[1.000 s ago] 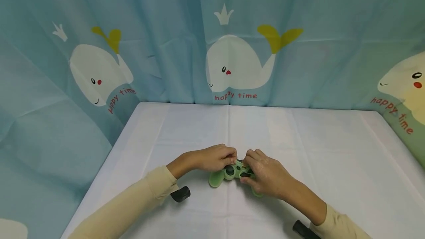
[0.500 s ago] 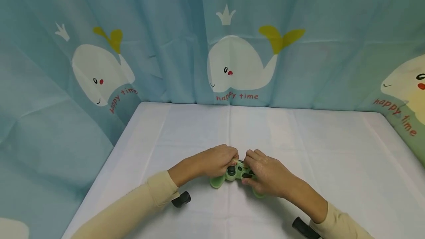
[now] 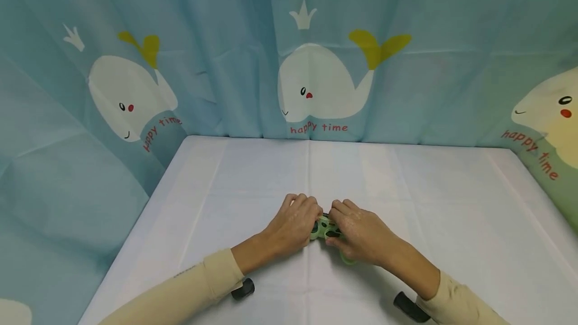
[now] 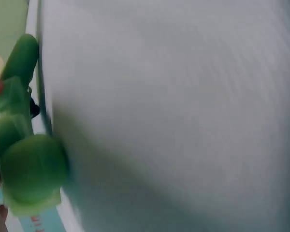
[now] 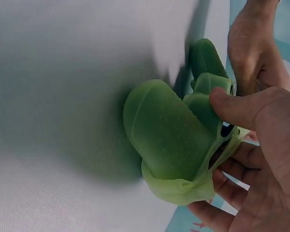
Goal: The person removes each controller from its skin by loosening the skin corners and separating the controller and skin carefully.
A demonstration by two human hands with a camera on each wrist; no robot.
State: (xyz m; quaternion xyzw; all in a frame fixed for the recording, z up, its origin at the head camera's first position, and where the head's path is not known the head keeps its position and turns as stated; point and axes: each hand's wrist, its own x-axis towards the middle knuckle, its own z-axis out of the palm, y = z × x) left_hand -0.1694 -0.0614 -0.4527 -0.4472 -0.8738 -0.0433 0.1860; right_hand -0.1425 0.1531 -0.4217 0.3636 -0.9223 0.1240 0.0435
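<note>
1. Right hand (image 3: 358,233) fingers grip the green controller (image 5: 169,128) by its right end.
2. Left hand (image 3: 292,225) fingers curl at the controller's left end; any pinch is hidden.
3. Controller's long axis runs hand to hand, over the table (image 3: 253,167).

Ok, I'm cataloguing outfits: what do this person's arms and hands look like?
The left sleeve and right sleeve are beige; the left one has a dark, unreadable marking. A black cylinder shows near each cuff. The left hand and right hand are ungloved.
</note>
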